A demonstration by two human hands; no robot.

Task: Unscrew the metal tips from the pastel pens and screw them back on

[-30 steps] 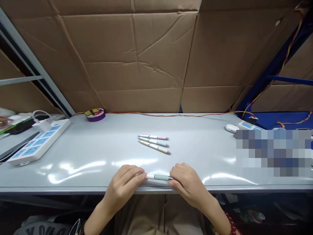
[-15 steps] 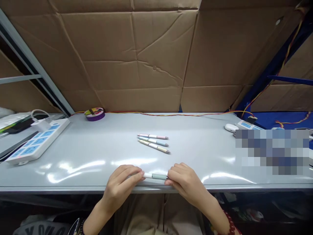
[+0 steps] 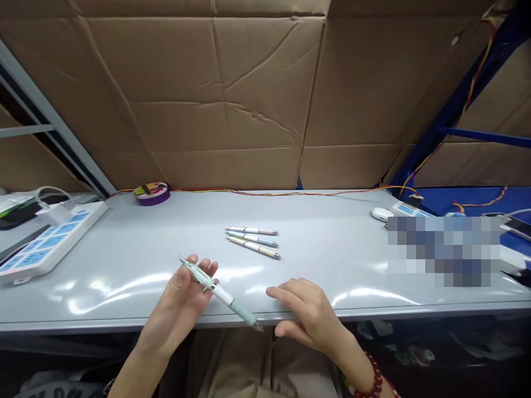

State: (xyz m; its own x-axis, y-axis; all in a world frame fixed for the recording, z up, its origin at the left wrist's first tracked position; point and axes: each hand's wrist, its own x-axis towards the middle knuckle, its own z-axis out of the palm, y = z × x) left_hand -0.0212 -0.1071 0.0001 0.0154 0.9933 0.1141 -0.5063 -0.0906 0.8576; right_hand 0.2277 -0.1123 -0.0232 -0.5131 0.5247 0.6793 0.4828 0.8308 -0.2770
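Note:
A green and white pen (image 3: 224, 294) lies slantwise across the fingers of my left hand (image 3: 182, 296), its clip end up at the left and its metal tip down toward the right. The left palm is turned up, with the thumb against the pen. My right hand (image 3: 309, 309) hovers by the table's front edge, thumb and index finger apart, holding nothing, a short way right of the pen's tip. Beyond the hands, a pink pen (image 3: 251, 230), a blue pen (image 3: 253, 239) and a yellow pen (image 3: 254, 247) lie close together on the table.
The grey table (image 3: 332, 243) has a raised front edge. A power strip (image 3: 53, 243) lies at the left, a purple tape roll (image 3: 151, 194) at the back. Thin red and yellow wires (image 3: 265, 193) run along the cardboard wall (image 3: 186, 72). A white mouse-like object (image 3: 381, 214) sits right.
My right hand has let go of the green pen. The left hand has turned palm up and tilted the pen from level to slanting. The view has shifted slightly.

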